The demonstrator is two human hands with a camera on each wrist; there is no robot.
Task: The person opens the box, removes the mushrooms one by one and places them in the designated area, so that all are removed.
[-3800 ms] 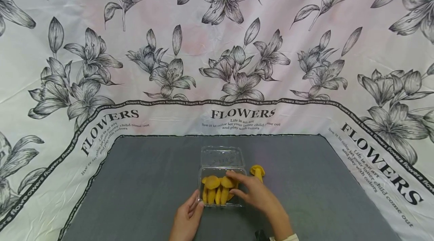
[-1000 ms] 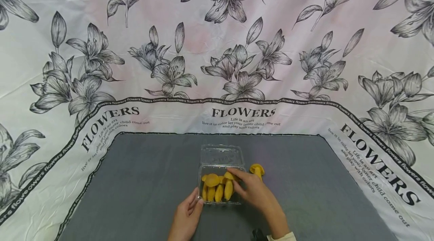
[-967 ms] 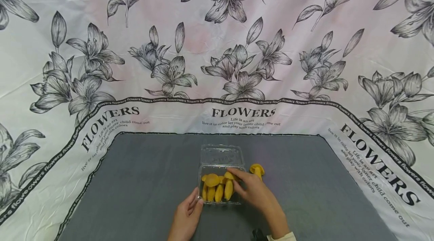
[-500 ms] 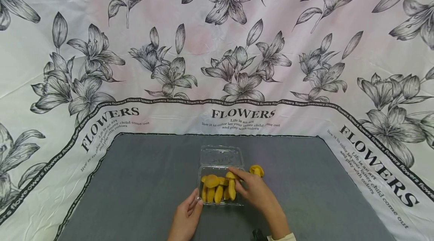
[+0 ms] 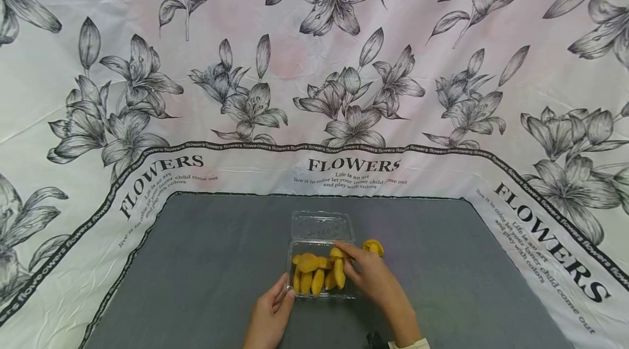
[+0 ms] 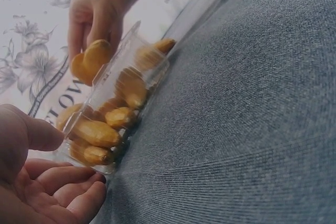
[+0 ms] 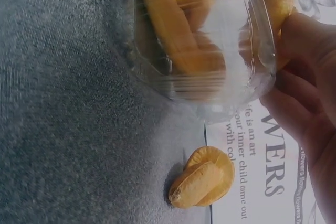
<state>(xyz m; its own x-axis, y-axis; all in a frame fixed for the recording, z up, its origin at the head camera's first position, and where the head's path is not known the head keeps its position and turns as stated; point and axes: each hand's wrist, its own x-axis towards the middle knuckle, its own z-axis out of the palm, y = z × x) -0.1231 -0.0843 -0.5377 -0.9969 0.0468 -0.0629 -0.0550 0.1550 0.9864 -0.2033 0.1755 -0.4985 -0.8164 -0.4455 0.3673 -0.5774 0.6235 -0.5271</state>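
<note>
My left hand [image 5: 269, 308] holds the left side of a clear plastic clamshell box [image 5: 324, 296], thumb at the rim and fingers lower down. Inside, yellow mushrooms [image 5: 308, 264] lie side by side, stems toward me. At the box's right end, my right hand [image 5: 375, 281] pinches one mushroom [image 5: 339, 270] by its cap, its stem pointing down toward me. In the left wrist view, the cap of this held mushroom [image 6: 94, 59] shows over the rim. Outside the box, just beyond my right hand, one loose mushroom [image 7: 202, 177] lies on the grey cloth.
The box's hinged lid [image 5: 321, 226] stands open at the far side. Grey cloth [image 5: 221, 261] covers the table. A white curtain [image 5: 354, 174] with printed lilies and lettering borders it at the back and sides. A small dark object [image 5: 375, 341] sits beside my right wrist.
My right hand has taken a mushroom by the cap and shifted it rightward to the box's right end. My left hand keeps its hold, and the loose mushroom stays put.
</note>
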